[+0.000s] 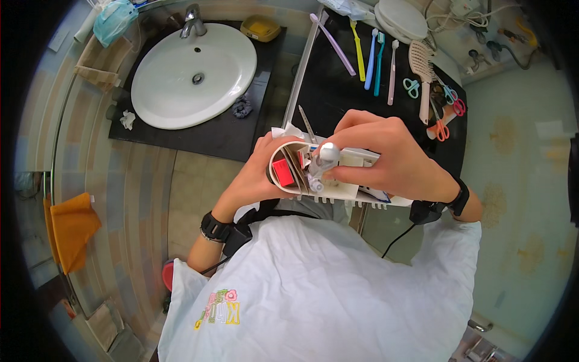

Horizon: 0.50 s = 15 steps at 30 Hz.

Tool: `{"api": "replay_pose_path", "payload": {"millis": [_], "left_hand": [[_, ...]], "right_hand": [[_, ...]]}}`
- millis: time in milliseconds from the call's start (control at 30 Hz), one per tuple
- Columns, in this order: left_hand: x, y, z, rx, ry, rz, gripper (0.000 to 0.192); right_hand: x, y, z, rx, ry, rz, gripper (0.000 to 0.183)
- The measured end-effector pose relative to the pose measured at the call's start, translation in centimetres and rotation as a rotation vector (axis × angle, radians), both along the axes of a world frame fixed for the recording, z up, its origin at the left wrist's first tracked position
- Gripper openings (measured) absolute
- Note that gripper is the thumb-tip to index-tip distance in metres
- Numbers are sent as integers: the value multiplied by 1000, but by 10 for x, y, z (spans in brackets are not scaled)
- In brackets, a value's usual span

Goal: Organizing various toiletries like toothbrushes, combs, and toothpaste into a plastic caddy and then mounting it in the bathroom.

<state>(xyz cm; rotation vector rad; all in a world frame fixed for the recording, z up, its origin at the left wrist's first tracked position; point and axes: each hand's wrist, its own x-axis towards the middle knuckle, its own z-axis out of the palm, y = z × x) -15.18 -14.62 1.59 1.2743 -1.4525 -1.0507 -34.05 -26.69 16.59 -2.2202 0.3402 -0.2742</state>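
Observation:
My left hand (267, 169) grips the rounded left end of a white plastic organizer (346, 192), held in front of my body. Inside that end stand a small red box (283, 172) and some cardboard pieces (296, 168). Between the thumb and fingers of my right hand (380, 149) is a small clear bottle with a silvery cap (325, 158), over the organizer's opening. Whether its lower end rests on the contents cannot be seen. White tissue (288, 131) and a thin pointed tool (307, 123) show just beyond the organizer's far rim.
On the black counter (330, 99) lie several toothbrushes (370, 59), a beige hairbrush (422, 63), and scissors with orange (441, 130), red and blue handles. A white sink (172, 90) with a faucet (193, 21) is at left. A yellow soap dish (261, 28) sits behind it.

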Motion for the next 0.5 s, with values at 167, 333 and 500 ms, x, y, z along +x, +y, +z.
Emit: {"api": "replay_pose_path", "payload": {"millis": [167,333,500], "left_hand": [[0,0,-1,35,35,-14,85],[0,1,-4,25,31,-2,85],[0,1,-4,4,-14,6,85]], "right_hand": [[3,-2,-19,25,44,107,22],[1,-3,-14,-34,84,157,23],[-1,-5,-7,-29,121,66,23]]}}
